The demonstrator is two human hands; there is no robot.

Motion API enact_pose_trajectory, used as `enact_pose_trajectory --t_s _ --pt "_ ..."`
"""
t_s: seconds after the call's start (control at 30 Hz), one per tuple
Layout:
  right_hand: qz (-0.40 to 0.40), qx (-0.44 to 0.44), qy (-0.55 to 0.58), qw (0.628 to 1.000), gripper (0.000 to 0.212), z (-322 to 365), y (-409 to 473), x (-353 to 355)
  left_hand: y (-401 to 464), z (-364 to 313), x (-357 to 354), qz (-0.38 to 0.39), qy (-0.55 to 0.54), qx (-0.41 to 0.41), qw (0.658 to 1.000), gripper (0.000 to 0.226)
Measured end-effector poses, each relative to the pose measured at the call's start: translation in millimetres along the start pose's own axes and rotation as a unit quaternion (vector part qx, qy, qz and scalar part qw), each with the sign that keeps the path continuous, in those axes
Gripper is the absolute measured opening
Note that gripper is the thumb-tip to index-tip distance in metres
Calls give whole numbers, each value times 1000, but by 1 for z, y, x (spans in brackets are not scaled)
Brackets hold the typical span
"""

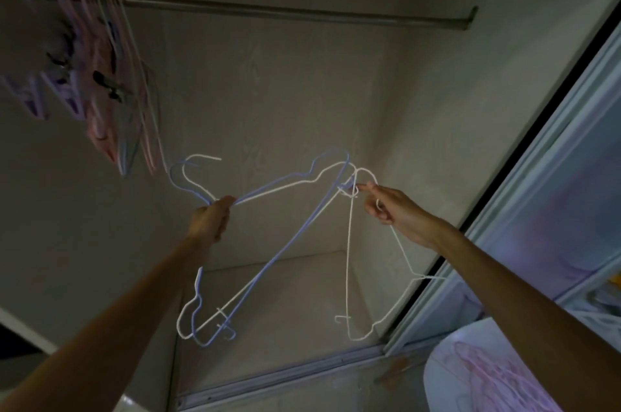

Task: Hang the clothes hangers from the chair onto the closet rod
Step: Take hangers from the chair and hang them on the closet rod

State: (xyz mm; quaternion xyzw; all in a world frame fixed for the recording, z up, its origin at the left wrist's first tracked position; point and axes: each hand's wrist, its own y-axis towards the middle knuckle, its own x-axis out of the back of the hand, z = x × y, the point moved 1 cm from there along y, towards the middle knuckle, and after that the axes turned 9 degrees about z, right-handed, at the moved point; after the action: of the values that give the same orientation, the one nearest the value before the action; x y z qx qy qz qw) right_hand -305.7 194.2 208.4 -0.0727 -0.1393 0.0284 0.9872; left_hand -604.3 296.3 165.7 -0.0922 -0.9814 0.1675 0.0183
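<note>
- Inside the closet, at about nine o'clock from frame centre, the left hand [211, 218] has its fingers curled round the necks of two wire hangers, one blue [295, 237] and one white [268, 191], just below their hooks.
- Both hooks point up toward ten o'clock; the two frames hang tilted, with their far ends low near six o'clock.
- At three o'clock from centre, the right hand [391, 210] pinches the top of a second white hanger [348, 263], whose hook area touches the upper corner of the left-hand pair; whether they are tangled I cannot tell.
- That hanger dangles steeply down toward five o'clock.
- Up at twelve o'clock, the closet rod [302, 13] runs across the recess, with none of the held hangers on it.
- At ten o'clock, a cluster of pink and purple hangers [100, 82] hangs from the rod's left end.
- At five o'clock, more pinkish hangers [484, 381] lie on a white chair [437, 388].
</note>
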Motion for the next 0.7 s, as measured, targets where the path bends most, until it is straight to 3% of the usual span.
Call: enact_pose_trajectory --t_s 0.13,0.27,0.43,0.57,0.7 --pt "-34 -22 146 988 35 5 0 -9 4 8 -6 12 -42 22 999 50" --pt "-9 -45 296 954 41 8 2 -20 5 19 -16 24 -67 19 997 50" --pt "-198 -53 256 945 41 11 19 -14 0 11 -38 4 -46 -8 999 49" --pt "-193 -104 180 959 43 0 11 -4 0 10 -38 7 -128 -18 992 42" --pt "-194 -136 219 946 44 -15 2 -7 2 10 -40 27 -213 0 977 39"
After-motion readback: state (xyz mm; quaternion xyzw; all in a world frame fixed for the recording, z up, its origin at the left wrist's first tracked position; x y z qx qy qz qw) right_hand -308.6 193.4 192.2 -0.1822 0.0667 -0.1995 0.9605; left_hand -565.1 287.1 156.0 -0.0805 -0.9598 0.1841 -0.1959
